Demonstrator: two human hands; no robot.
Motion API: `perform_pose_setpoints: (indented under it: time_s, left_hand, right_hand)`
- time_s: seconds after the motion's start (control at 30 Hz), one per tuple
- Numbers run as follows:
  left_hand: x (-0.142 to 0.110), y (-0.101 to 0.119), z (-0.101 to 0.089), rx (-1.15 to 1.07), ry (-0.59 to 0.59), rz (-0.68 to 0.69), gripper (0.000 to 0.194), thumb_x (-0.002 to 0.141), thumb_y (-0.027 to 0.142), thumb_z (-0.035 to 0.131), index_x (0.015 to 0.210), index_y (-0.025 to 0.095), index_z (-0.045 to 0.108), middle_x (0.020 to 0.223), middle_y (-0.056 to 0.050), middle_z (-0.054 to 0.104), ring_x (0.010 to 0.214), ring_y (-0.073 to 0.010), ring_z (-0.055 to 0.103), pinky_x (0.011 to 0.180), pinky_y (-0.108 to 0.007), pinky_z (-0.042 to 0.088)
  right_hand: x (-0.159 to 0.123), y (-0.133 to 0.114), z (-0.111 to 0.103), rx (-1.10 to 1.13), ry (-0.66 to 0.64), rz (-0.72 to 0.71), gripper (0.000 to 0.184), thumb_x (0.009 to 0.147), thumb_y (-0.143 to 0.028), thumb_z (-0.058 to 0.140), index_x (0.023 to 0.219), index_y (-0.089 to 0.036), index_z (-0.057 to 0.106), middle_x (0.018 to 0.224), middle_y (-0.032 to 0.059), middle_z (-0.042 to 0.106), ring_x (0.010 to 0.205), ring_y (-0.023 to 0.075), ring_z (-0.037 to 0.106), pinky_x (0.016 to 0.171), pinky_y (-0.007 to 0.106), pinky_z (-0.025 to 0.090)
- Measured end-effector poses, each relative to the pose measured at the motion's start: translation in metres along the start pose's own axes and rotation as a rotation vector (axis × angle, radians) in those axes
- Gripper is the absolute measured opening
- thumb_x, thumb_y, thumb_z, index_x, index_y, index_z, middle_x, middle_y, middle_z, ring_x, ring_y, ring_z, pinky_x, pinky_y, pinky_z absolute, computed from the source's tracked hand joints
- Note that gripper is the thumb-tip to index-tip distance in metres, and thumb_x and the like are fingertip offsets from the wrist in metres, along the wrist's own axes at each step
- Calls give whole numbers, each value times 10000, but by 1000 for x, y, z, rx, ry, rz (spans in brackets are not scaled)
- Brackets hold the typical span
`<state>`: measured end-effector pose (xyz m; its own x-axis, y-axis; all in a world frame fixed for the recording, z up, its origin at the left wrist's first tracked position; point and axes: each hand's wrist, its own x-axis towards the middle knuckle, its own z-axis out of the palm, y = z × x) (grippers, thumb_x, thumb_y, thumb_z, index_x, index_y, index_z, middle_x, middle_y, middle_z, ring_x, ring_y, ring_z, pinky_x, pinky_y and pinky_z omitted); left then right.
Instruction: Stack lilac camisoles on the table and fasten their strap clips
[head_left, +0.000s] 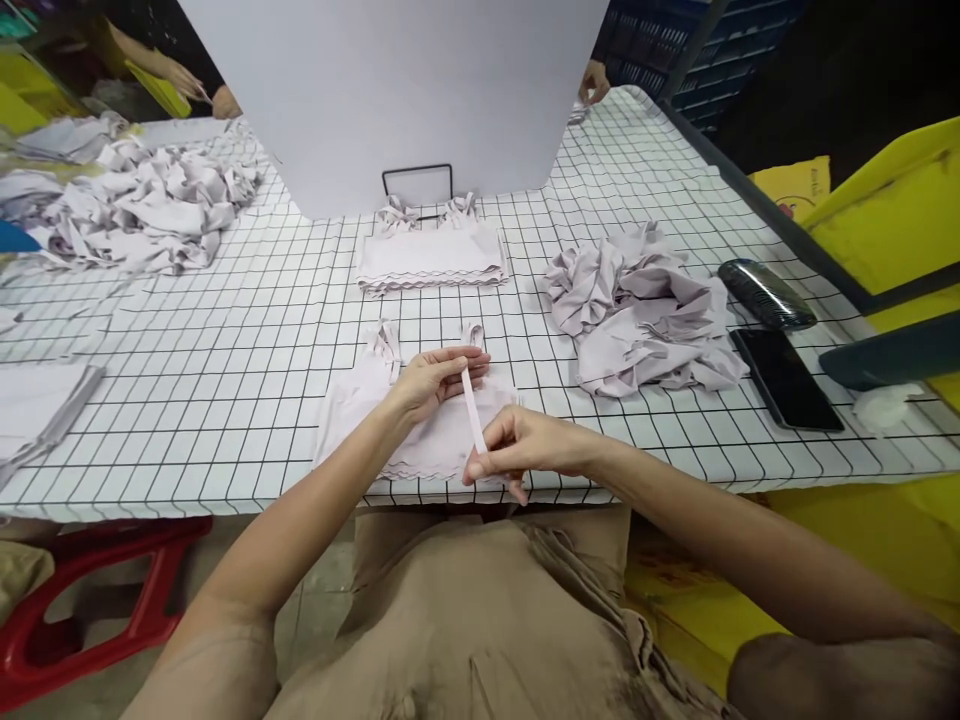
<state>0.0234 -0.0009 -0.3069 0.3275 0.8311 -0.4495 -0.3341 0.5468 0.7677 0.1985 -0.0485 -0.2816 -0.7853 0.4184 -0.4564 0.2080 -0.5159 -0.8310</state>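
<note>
A pale lilac camisole top (352,410) lies flat on the gridded table (247,330) right in front of me. Its thin strap (473,410) is stretched taut between my hands. My left hand (435,382) pinches the strap's upper end near the garment's top edge. My right hand (525,447) pinches the lower end by the table's front edge. Both hands are closed on the strap.
A folded stack of the same tops (431,258) sits behind, before a white board (405,90). A loose pile of tops (637,310) lies at right, a bigger heap (142,205) at far left. A black phone (786,378) and dark case (765,293) lie right. Other people's hands (187,85) work beyond.
</note>
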Motion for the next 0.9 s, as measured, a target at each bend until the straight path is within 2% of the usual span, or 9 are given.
perform_pose_setpoints:
  time_s: [0.07,0.13,0.2,0.27,0.43,0.63,0.77,0.83,0.9]
  left_hand:
    - [0,5,-6,128,-6,-8,259,911,118,644,1161,104,709,970,-139,790,853,-215,766,842,-375,606]
    - [-4,13,-13,334,71,108,358,921,171,660,1276,123,661,798,-86,775,662,-175,725,689,-324,591]
    - [-13,20,-19,489,183,327,344,913,216,687,1245,126,689,692,-40,733,572,-131,654,612,-271,546]
    - [-25,23,-22,515,177,455,283,916,299,695,1139,132,746,757,-55,746,646,-126,660,656,-263,551]
    - [-41,5,-10,299,-98,262,387,861,469,742,1091,160,784,1050,-117,780,947,-210,726,931,-401,577]
    - [-35,-14,-1,76,65,234,351,648,367,918,880,129,805,795,-90,782,701,-166,710,741,-332,595]
    - [-37,-12,-5,98,102,234,348,632,353,924,872,134,800,792,-88,781,685,-161,705,716,-316,596]
    - [-39,-9,-6,172,128,261,302,653,343,911,838,136,792,762,-82,770,665,-167,700,685,-320,595]
    - [-41,-4,-4,266,124,307,249,691,341,886,795,140,782,723,-71,751,646,-168,685,649,-313,581]
  right_hand:
    - [-6,-6,-1,26,50,-65,348,726,-430,850,800,-98,779,648,0,664,417,29,486,387,171,502]
    - [-6,-14,-9,108,115,-121,357,745,-429,846,850,-94,782,572,-42,584,404,15,401,420,196,538]
    - [0,-22,-20,208,173,-166,372,762,-418,844,903,-81,776,479,-102,434,400,20,338,447,234,570]
    - [7,-27,-31,279,210,-193,375,755,-405,855,908,-76,763,475,-116,390,405,28,342,453,261,583]
    - [23,-32,-43,338,253,-250,318,735,-377,871,775,-105,711,535,-73,509,406,39,411,452,278,582]
    - [23,-33,-47,278,352,-277,395,720,-442,865,867,-98,737,526,-74,492,417,58,420,472,300,571]
    - [11,-27,-54,-136,606,-263,388,747,-509,820,762,-133,725,540,-34,519,430,92,452,480,317,523]
    - [6,-26,-54,-497,834,-407,327,771,-462,813,771,-143,739,637,27,614,558,148,567,586,344,547]
    - [3,-26,-50,-747,872,-613,260,819,-391,786,949,-165,772,924,99,725,867,225,669,816,403,565]
